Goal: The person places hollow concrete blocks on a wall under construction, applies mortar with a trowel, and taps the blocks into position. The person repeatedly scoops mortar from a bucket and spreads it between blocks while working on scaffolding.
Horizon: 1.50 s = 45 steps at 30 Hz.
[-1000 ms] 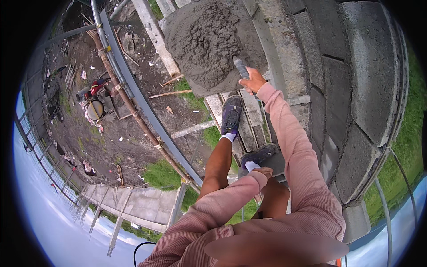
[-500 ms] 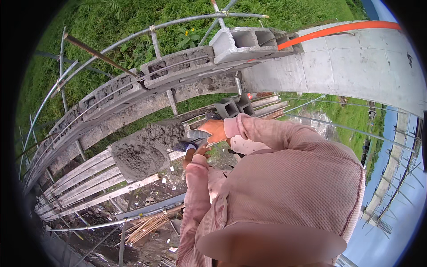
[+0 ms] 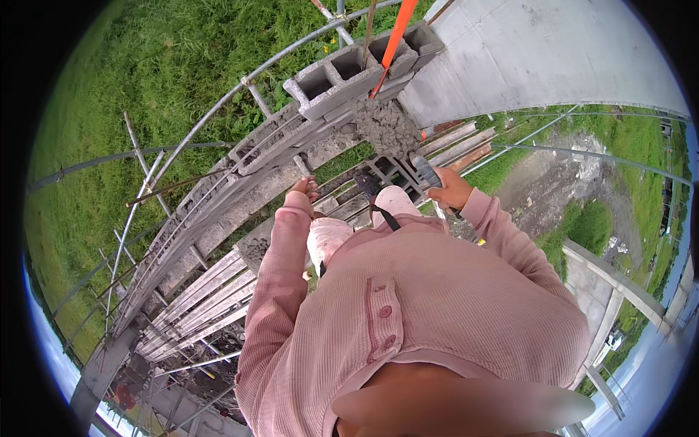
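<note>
My right hand (image 3: 453, 191) is closed round the handle of a trowel (image 3: 424, 169). Grey wet mortar (image 3: 386, 127) lies in a lump beyond it, against the inner side of the block wall (image 3: 273, 138); where the blade ends under the mortar I cannot make out. My left hand (image 3: 302, 191) is held near the wall's inner side, its fingers curled in; whether anything is in them is hidden. Hollow concrete blocks (image 3: 331, 80) sit on top of the wall, with an orange strap (image 3: 397, 40) passing over them.
More hollow blocks (image 3: 393, 173) lie by my feet on the planks (image 3: 200, 298). Part of a mortar heap (image 3: 255, 247) shows left of my left arm. Scaffold pipes (image 3: 207, 120) run outside the wall. A concrete face (image 3: 539, 58) rises at far right.
My hands have moved apart from beside the mortar heap. The right has gone right with the trowel, the left toward the wall. The view has turned, and a mortar lump now shows by the blocks.
</note>
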{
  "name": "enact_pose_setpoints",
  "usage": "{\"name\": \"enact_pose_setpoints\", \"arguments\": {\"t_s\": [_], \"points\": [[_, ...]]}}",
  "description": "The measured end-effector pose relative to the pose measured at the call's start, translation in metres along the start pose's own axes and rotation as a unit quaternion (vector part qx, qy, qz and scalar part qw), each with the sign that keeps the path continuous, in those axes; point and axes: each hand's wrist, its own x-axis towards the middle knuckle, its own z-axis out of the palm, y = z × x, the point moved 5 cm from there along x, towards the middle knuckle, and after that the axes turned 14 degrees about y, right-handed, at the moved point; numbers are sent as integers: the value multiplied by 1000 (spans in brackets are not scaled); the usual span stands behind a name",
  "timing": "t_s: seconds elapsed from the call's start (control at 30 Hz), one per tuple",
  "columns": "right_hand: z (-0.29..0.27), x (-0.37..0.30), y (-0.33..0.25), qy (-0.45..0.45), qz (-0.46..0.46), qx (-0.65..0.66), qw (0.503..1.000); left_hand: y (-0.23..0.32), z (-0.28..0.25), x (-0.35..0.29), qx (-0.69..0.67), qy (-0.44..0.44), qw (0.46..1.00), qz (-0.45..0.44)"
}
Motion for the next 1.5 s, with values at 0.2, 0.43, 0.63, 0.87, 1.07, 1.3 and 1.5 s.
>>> {"name": "enact_pose_setpoints", "arguments": {"t_s": [0.2,0.43,0.63,0.87,1.07,1.3,1.5], "points": [[-29,-9,36,51,167,231,957,131,73,-16,20,34,991,127],[-43,5,25,114,183,340,915,270,159,-10,24,57,977,202],[-39,35,14,144,181,404,885,360,300,27,81,-105,917,376],[-40,91,-15,207,192,438,853,359,486,92,390,-293,785,382],[-40,130,-40,245,230,472,815,302,587,120,639,-222,600,427],[-65,148,-66,231,255,488,802,293,594,124,554,-242,699,382],[-80,163,-88,214,262,494,801,287,593,126,512,-285,729,354]]}}
